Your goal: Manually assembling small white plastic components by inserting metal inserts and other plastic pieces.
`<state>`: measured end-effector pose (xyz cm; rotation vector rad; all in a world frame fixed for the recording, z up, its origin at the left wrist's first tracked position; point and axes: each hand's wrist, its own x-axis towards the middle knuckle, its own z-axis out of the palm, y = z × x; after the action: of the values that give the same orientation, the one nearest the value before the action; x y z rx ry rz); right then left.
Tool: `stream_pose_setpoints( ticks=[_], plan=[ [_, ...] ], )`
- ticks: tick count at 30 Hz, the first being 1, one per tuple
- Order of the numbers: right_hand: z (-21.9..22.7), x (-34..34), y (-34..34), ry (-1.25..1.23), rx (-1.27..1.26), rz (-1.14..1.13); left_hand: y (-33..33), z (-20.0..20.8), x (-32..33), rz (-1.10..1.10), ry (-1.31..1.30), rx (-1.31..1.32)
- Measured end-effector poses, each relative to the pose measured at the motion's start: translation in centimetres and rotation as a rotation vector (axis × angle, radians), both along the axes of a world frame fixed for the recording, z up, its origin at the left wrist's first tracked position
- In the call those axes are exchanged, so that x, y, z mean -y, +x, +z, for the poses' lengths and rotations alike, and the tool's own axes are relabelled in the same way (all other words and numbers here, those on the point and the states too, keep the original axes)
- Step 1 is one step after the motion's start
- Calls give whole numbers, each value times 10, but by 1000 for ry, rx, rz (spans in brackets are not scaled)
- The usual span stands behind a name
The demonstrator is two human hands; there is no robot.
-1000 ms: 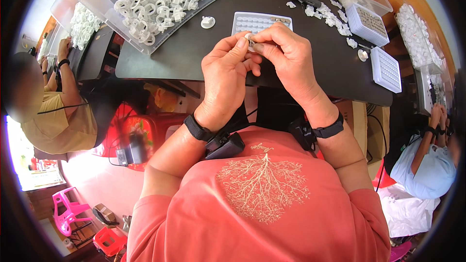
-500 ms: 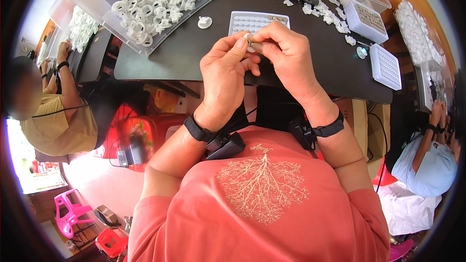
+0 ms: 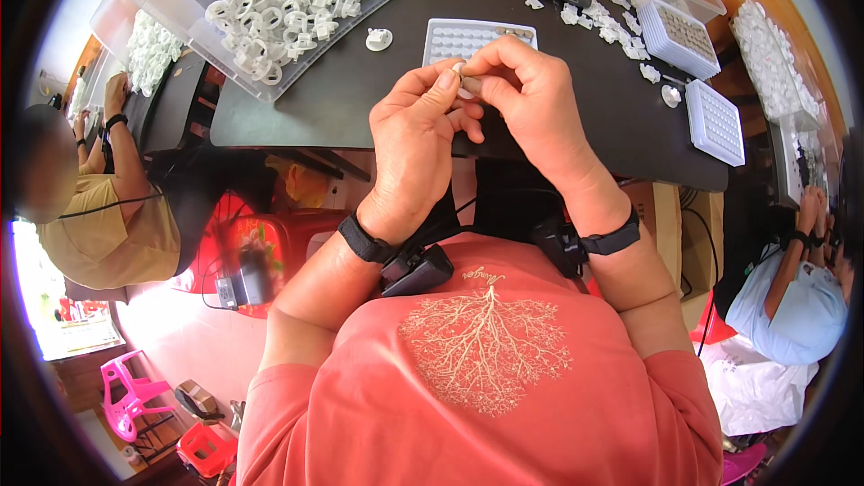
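Both hands meet above the near middle of the dark table. My left hand (image 3: 414, 126) is closed, pinching a small white plastic part (image 3: 463, 93) between thumb and fingers. The thumb and index finger of my right hand (image 3: 535, 99) press together at the same part, with a small greyish piece (image 3: 471, 85) at their tips. Fingers cover most of both pieces. Just behind the hands lies a pale tray (image 3: 436, 34) with rows of round pockets, a few grey-brown pieces along its far right edge. A single white part (image 3: 379, 40) rests on the table to its left.
A clear bin (image 3: 297, 81) heaped with white ring-shaped parts stands at the left. At the right are loose white parts (image 3: 612, 31), a stack of trays (image 3: 679, 40), another pocketed tray (image 3: 715, 124) and a small white part (image 3: 670, 96). Co-workers sit on both sides.
My right hand has shifted very slightly at the held part; the left hand keeps its grip. The small white part at the right glowed bluish before and now looks plain white.
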<state>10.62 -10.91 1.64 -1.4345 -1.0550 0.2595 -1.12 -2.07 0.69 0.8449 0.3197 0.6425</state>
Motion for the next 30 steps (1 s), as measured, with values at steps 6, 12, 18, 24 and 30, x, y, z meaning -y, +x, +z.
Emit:
stream_pose_setpoints(
  ticks=[6,12,18,24,30],
  plan=[
    [23,9,2,-134,-259,121,0,-3,-9,-63,-19,20],
    [6,8,0,-16,-55,34,-4,-6,-16,-152,-46,72],
    [-1,11,0,119,386,-50,-3,-5,-15,-157,-44,70],
    [-6,20,-10,50,602,-132,-1,-4,-12,-147,-15,61],
    [16,44,10,22,344,-39,-3,5,-8,-174,40,-12]
  ],
)
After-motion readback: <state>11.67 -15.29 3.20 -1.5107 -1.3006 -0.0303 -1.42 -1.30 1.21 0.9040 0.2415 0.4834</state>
